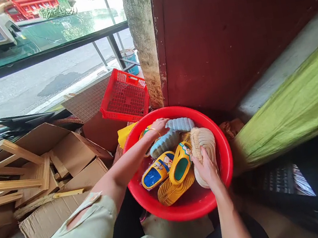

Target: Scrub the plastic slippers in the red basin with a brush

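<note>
A red basin [189, 212] in front of me holds several slippers in water. My right hand [205, 168] is closed round a scrub brush [195, 145], its pale bristles against a cream slipper [206, 139] at the basin's right side. My left hand [159, 126] reaches over the far side, its fingers at the near-left end of a grey-blue slipper [182, 124]; its grip is partly hidden. Another grey-blue slipper lies below that one. In the middle are a yellow slipper with a green insole [181, 168], a yellow-and-blue slipper [156, 174] and an upturned tan slipper sole [175, 191].
A red plastic crate [124, 96] stands behind the basin, beside a worn pillar [147, 48] and a dark red panel [217, 32]. Cardboard boxes [70, 154] and a wooden stool [18, 175] lie left. A green curtain [296, 100] hangs right.
</note>
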Demonstrator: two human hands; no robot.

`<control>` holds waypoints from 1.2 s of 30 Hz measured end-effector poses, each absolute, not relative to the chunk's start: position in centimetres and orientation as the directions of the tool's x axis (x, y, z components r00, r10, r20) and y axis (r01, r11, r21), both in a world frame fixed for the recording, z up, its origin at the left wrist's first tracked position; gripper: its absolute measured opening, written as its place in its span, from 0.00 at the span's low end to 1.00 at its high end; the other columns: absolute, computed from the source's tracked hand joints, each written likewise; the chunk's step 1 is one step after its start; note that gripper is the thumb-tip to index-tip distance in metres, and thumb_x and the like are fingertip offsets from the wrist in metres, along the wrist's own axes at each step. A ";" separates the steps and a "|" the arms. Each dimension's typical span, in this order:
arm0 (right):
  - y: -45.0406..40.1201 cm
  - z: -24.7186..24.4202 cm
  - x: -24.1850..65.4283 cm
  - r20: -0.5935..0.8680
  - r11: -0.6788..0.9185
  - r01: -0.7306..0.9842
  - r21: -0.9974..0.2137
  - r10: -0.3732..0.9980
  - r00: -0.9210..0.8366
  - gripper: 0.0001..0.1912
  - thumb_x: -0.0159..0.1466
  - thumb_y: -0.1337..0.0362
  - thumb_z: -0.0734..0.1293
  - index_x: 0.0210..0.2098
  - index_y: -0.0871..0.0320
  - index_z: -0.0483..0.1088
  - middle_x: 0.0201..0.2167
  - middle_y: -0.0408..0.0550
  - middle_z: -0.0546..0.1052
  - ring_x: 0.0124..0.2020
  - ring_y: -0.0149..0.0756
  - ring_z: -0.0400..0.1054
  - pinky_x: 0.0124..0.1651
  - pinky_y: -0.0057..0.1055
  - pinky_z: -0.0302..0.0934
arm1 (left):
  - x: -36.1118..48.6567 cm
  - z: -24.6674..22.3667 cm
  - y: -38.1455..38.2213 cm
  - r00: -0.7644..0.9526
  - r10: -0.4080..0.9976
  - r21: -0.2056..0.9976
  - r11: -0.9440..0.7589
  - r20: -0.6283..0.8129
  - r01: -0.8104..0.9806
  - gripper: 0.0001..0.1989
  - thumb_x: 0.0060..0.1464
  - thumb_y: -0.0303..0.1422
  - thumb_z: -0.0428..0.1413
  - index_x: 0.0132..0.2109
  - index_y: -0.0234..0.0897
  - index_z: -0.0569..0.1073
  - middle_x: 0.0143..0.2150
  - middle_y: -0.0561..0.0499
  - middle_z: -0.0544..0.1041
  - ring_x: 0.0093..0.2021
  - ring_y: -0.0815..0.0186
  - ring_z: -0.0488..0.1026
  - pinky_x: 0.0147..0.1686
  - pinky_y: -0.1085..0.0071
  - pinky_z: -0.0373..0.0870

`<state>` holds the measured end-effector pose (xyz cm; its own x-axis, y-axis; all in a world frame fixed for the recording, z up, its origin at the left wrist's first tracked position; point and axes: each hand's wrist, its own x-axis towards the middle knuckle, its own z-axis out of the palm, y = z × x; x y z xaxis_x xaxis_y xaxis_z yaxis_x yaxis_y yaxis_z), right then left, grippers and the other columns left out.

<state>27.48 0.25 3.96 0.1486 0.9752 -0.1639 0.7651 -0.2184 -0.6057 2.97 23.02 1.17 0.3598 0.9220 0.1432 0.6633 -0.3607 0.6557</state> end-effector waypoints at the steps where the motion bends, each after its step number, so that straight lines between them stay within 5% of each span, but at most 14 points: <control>1: 0.2 3.9 27.5 -0.157 -0.216 0.774 -0.595 0.976 0.152 0.40 0.73 0.47 0.56 0.77 0.63 0.52 0.65 0.65 0.73 0.66 0.56 0.69 0.63 0.47 0.63 | 5.0 1.2 23.8 0.380 0.921 0.626 -0.347 0.086 0.698 0.34 0.48 0.43 0.68 0.61 0.35 0.74 0.64 0.36 0.74 0.66 0.44 0.68 0.68 0.48 0.59; 6: 0.0 3.4 27.6 -0.156 -0.206 0.810 -0.550 0.977 0.142 0.39 0.74 0.48 0.55 0.77 0.64 0.52 0.64 0.65 0.74 0.64 0.56 0.71 0.63 0.47 0.65 | 12.2 0.6 25.9 0.349 0.888 0.228 -0.289 -0.299 0.930 0.58 0.47 0.54 0.68 0.76 0.38 0.51 0.78 0.30 0.50 0.77 0.39 0.48 0.71 0.40 0.49; 12: -0.1 3.1 27.9 -0.175 -0.188 0.842 -0.505 0.978 0.114 0.37 0.73 0.50 0.58 0.75 0.63 0.57 0.57 0.64 0.80 0.59 0.54 0.76 0.60 0.44 0.68 | 13.2 -0.3 26.7 0.194 0.900 0.147 -0.147 -0.391 0.978 0.60 0.39 0.53 0.71 0.74 0.39 0.56 0.71 0.25 0.61 0.69 0.33 0.61 0.63 0.31 0.56; 16: 0.0 3.2 27.9 -0.190 -0.197 0.841 -0.504 0.975 0.114 0.37 0.73 0.50 0.58 0.76 0.63 0.55 0.56 0.64 0.80 0.58 0.55 0.76 0.60 0.45 0.68 | 11.9 -0.7 26.8 0.266 0.890 0.232 -0.189 -0.370 0.954 0.54 0.36 0.51 0.73 0.67 0.33 0.66 0.69 0.26 0.63 0.66 0.34 0.66 0.63 0.39 0.63; 20: 0.1 3.1 28.0 -0.187 -0.197 0.837 -0.510 0.976 0.116 0.38 0.73 0.50 0.57 0.76 0.63 0.54 0.58 0.65 0.79 0.60 0.55 0.75 0.62 0.46 0.67 | 10.2 -0.5 26.5 0.392 0.884 0.403 -0.272 -0.254 0.874 0.51 0.33 0.45 0.74 0.63 0.29 0.69 0.65 0.30 0.66 0.64 0.38 0.69 0.63 0.50 0.67; 26: 0.7 2.6 28.0 -0.144 -0.216 0.805 -0.553 0.976 0.163 0.38 0.73 0.50 0.57 0.76 0.63 0.53 0.62 0.64 0.76 0.63 0.52 0.72 0.63 0.43 0.65 | 6.8 0.8 23.4 0.603 0.789 0.619 -0.532 0.115 0.578 0.45 0.37 0.40 0.71 0.62 0.33 0.66 0.64 0.33 0.69 0.65 0.40 0.68 0.66 0.48 0.65; 36: 1.6 -0.2 26.4 0.016 -0.124 0.758 -0.640 0.985 0.175 0.38 0.72 0.44 0.57 0.71 0.64 0.63 0.66 0.64 0.72 0.68 0.52 0.67 0.64 0.44 0.64 | 3.9 7.6 15.8 0.512 0.755 0.678 -0.627 0.409 0.383 0.54 0.35 0.44 0.75 0.68 0.38 0.63 0.66 0.35 0.67 0.67 0.40 0.65 0.69 0.43 0.62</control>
